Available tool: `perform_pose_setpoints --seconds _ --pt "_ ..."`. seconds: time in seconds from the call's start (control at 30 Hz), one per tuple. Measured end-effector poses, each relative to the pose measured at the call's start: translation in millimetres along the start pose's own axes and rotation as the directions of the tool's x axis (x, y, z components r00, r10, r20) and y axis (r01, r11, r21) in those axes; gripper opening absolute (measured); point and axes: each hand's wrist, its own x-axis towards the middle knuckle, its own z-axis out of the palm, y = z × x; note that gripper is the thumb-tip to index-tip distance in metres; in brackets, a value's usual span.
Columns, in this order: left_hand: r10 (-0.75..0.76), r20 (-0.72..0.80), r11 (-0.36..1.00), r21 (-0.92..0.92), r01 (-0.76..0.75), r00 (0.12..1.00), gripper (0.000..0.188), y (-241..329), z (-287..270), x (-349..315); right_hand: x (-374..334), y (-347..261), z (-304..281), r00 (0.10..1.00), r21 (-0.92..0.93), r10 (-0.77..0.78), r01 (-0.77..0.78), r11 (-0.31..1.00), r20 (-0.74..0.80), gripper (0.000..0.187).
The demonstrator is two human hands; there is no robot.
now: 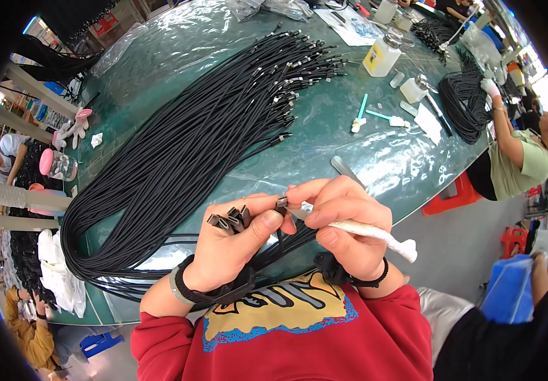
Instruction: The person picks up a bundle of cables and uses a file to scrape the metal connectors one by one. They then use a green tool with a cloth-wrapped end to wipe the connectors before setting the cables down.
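Cable connector [281,202] between both grips' fingertips

At the near edge of the round green plastic-covered table [178,57], the left hand [226,244] and right hand [343,225] meet, the left pinching several small dark metal connector shells [229,219], the right holding a white cloth-wrapped stick [375,233]. A large bundle of black cables [185,152] lies on the table beyond the hands, running from near left to far centre. Right of its far end stands a white plastic bottle [382,56]; nearer lie 2 teal-handled swabs [366,114]. Another coil of black cables [461,101] lies at the far right.
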Motion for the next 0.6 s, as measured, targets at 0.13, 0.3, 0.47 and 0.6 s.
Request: perform_pose_setpoints --seconds 0.13,0.3,0.47,0.6 --pt "-0.146 0.044 0.974 -0.166 0.151 0.988 0.028 4.1 -1.6 -0.3 -2.3 0.9 2.2 0.997 0.062 0.054 -0.051 0.997 -0.058 0.019" --pt "-0.108 0.139 0.962 -0.236 0.139 0.984 0.025 -2.7 -10.1 -0.9 -1.4 2.0 3.5 0.994 0.102 0.076 -0.068 0.993 -0.076 0.02" --pt "-0.091 0.139 0.965 -0.232 0.121 0.986 0.026 -2.6 -9.9 -0.8 -1.3 2.6 3.0 0.996 0.089 0.066 -0.06 0.994 -0.066 0.02" --pt "-0.085 0.131 0.968 -0.226 0.113 0.988 0.026 -2.9 -9.6 -2.0 -1.9 4.2 3.2 0.997 0.086 0.057 -0.053 0.995 -0.049 0.02"
